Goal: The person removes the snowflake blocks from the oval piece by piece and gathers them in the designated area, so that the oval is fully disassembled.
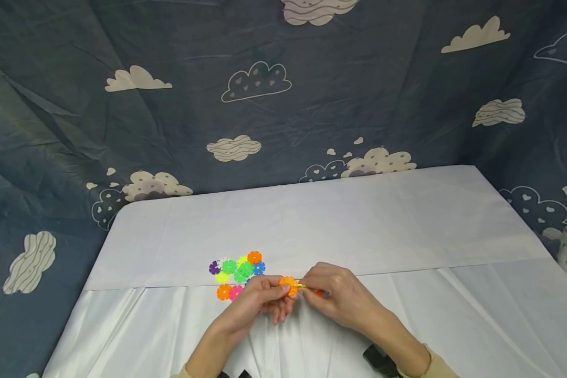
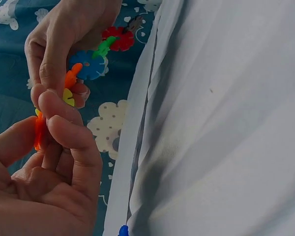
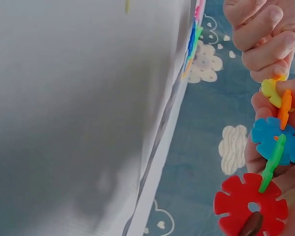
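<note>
My left hand (image 1: 257,302) pinches an orange flower-shaped interlocking disc (image 1: 289,284) between thumb and fingers. From the right, my right hand (image 1: 337,294) grips a chain of slotted discs near its yellow disc (image 3: 270,92), which meets the orange one at the fingertips. Whether their slots are fully joined cannot be told. In the right wrist view, the chain runs on through another orange disc (image 3: 284,109), a blue disc (image 3: 263,133), a green disc (image 3: 271,167), a red disc (image 3: 234,200) and a brown piece (image 3: 252,223). Fingers hide part of the chain.
Several loose discs lie left of the hands on the white-covered table (image 1: 406,226), among them a purple disc (image 1: 214,268), a green disc (image 1: 243,271) and a pink disc (image 1: 235,292). A dark cloth with clouds (image 1: 189,115) hangs behind. A black object (image 1: 379,360) shows below the right forearm.
</note>
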Demonstrator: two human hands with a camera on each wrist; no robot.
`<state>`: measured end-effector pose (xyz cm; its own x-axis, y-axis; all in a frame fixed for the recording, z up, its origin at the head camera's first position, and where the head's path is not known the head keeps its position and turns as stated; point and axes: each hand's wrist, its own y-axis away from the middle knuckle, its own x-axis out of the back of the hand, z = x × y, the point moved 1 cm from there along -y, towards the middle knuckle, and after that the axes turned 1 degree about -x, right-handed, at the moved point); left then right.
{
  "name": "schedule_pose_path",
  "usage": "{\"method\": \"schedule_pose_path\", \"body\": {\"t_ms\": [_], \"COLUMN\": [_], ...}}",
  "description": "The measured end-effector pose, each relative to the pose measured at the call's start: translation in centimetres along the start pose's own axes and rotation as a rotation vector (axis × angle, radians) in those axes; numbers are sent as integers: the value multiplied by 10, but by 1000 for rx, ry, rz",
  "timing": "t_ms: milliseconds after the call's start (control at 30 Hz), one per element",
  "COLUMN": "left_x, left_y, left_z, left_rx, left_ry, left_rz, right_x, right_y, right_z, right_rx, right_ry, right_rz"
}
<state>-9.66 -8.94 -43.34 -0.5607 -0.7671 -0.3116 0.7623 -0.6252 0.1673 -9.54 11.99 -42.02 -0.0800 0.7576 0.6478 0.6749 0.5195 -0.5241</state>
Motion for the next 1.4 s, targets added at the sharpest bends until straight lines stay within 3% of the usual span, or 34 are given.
{"method": "schedule_pose_path", "body": {"t_ms": [300,600,1067,1400], "left_x": [0,-4,-6,-7], "left_y": [-1,-1,-2,-2], "left_z": [-1,0,-2,-5], "left_rx": [32,78,102,100], "left_ry": [-17,-59,-14,95], "left_rz": [26,93,121,143], "right_x": [-1,-3,-3,-3], "right_y": [0,2,2,1], "right_z": [-2,-1,-1,-1], "right_rx": [-31,-129,-56,-62], "right_ry": [26,114,100,99], "right_rz": [-28,-140,-75,-27]}}
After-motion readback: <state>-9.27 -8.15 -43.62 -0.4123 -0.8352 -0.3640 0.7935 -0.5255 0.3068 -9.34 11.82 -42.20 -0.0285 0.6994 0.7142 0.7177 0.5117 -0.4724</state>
